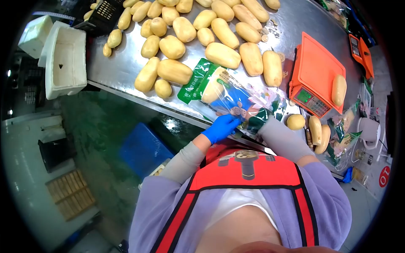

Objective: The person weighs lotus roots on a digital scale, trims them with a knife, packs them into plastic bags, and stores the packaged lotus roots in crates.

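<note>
My left hand, in a blue glove, pinches the edge of a clear plastic bag with green print and lotus pictures. The bag lies over the front edge of the metal table. My right hand, also blue-gloved, is inside the bag and shows through the plastic. Its fingers are at the near end of a peeled lotus root section, which is inside the bag towards the printed end. Glare and print partly hide the right fingers. More lotus root sections lie just beyond the bag.
An orange scale stands to the right with a lotus root section on it. Several more pieces and a knife lie nearer me. Printed bags are at the right. A white foam box and a black crate are at the left.
</note>
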Demonstrator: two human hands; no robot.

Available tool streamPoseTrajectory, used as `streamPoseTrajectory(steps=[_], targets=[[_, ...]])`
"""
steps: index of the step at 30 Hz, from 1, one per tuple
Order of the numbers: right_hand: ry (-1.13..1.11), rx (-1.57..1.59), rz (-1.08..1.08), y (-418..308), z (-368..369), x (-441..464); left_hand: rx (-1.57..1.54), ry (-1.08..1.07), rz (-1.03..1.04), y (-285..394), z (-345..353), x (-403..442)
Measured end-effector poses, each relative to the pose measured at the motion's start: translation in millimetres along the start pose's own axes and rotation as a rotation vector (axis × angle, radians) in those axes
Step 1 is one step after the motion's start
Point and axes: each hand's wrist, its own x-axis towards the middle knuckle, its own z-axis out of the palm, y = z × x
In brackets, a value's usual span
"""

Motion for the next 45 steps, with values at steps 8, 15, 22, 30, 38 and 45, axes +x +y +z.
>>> streamPoseTrajectory(steps=[8, 15, 22, 30, 38, 45], targets=[[0.020, -0.010, 0.103, 3.6, 0.5, -33.5, 0.152, 0.089, 0.259, 133.4, -121.8, 39.1], [0.140, 0.035, 0.262, 9.6, 11.7, -72.6, 1.089, 0.681, 0.702, 164.5, -231.3, 199.8], [0.275, 0.072, 0.300, 9.8, 23.4, -70.5, 1.179, 0.565, 0.266, 184.8, -241.3, 263.8], [0.303, 0.053, 0.299, 8.1, 22.8, -72.9, -0.514, 0.177, 0.214, 218.4, -237.0, 222.3], [0.300, -0.047, 0.214, -2.8, 6.9, -84.1, -0.972, -0.427, 0.165, 221.2, -160.5, 127.7], [0.527, -0.294, 0.171, -42.1, -27.3, -132.7, -0.537, -0.449, 0.314, 203.5, -104.3, 92.6]])
